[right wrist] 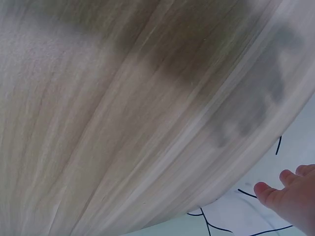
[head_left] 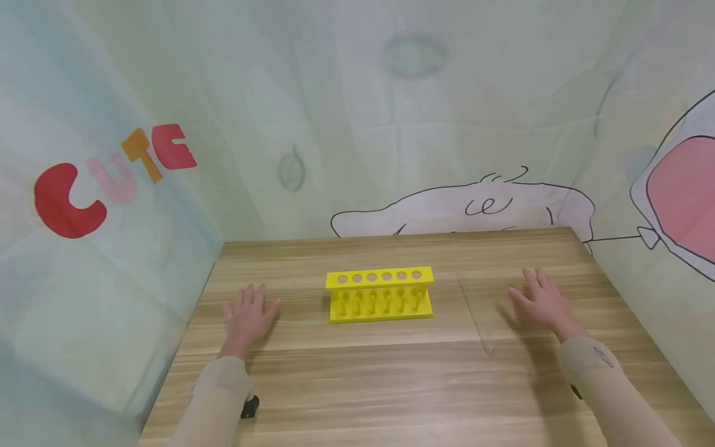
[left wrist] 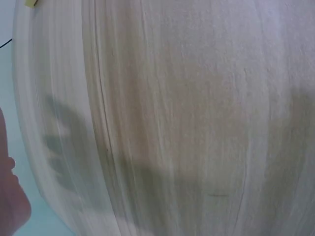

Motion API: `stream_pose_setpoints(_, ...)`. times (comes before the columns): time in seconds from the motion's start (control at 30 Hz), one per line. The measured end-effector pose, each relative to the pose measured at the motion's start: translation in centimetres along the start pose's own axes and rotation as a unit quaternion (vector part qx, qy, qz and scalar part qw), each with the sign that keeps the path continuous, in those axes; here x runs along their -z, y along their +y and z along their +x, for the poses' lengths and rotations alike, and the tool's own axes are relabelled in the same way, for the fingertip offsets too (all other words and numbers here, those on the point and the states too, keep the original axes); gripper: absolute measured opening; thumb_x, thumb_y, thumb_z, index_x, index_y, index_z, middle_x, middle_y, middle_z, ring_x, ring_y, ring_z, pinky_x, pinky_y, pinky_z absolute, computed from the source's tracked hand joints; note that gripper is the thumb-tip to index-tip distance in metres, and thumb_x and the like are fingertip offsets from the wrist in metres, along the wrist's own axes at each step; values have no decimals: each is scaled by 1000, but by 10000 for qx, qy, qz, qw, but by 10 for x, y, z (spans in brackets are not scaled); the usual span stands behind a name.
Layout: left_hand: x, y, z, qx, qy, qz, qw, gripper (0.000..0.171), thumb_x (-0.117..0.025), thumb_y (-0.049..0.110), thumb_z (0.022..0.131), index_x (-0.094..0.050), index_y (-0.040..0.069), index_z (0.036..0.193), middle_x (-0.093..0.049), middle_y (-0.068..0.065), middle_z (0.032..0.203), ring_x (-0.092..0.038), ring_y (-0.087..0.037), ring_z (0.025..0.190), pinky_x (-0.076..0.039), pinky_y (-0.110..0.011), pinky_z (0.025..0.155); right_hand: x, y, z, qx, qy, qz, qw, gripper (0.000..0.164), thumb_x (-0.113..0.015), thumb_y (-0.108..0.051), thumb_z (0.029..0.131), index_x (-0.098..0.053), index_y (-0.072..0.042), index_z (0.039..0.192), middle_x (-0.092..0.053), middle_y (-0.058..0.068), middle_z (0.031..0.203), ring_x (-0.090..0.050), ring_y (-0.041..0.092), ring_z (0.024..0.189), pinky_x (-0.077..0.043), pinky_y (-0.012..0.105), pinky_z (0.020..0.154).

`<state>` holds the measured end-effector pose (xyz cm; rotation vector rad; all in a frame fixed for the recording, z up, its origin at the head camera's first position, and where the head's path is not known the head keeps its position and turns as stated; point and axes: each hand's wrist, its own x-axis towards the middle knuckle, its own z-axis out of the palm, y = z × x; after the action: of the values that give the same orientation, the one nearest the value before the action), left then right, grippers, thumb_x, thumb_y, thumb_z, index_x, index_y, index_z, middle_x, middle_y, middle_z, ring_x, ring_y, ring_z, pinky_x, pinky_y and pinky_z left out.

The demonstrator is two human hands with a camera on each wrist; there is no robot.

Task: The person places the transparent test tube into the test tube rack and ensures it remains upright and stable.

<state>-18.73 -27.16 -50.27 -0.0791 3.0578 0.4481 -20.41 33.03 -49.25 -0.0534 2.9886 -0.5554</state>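
Observation:
A yellow test tube rack with a row of several round holes stands upright in the middle of the table, and no tube shows in it. To its right lies a clear test tube, slanting on the wood. My left hand is left of the rack, fingers extended and holding nothing. On the other side, my right hand is right of the tube, its fingers spread and apart from it. Part of the left hand shows in the left wrist view, and right-hand fingers show in the right wrist view.
The wood-grain table ends at a printed cloth backdrop behind it and at both sides. A black strap piece shows by the left sleeve.

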Motion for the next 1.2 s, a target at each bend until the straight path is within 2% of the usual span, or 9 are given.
stream_pose_setpoints(0.17, -4, 0, 6, -34, 179, 11, 9998, 72, -25, 57, 89, -23, 4, 138, -18, -25, 142, -11, -44, 130, 1, -66, 97, 1, -4, 2, 171, 176, 64, 9997, 77, -34, -55, 88, -19, 2, 137, -11, 34, 139, -14, 54, 122, -15, 69, 90)
stream_pose_setpoints(0.3, -5, 2, 8, -18, 245, -14, 9997, 67, -30, 52, 90, -26, 4, 137, -22, -23, 141, -13, -42, 130, -1, -65, 97, 2, -7, 2, 225, 227, 96, 9994, 76, -36, -53, 88, -20, 3, 136, -14, 34, 138, -18, 54, 121, -18, 67, 91)
stream_pose_setpoints(0.7, -8, 12, 11, -61, 522, -252, 9983, 59, -34, 47, 91, -32, 5, 134, -32, -20, 138, -21, -40, 128, -4, -64, 98, 2, -15, 3, 259, 292, 264, 9989, 74, -39, -50, 89, -22, 5, 135, -20, 34, 135, -23, 52, 120, -21, 64, 93)
stream_pose_setpoints(1.0, -9, 22, 9, -9, 498, -479, 9976, 62, -30, 51, 91, -31, 6, 134, -33, -21, 137, -24, -39, 127, -6, -63, 99, -3, -20, 4, 276, 289, 438, 9982, 72, -38, -49, 90, -22, 5, 135, -22, 33, 135, -24, 50, 121, -19, 62, 95)
stream_pose_setpoints(1.2, -13, 29, 11, 5, 565, -715, 9958, 59, -30, 48, 92, -31, 6, 134, -33, -21, 136, -27, -40, 125, -7, -61, 100, -6, -22, 5, 332, 338, 541, 9974, 72, -38, -49, 90, -24, 6, 134, -24, 32, 135, -25, 49, 120, -20, 61, 95)
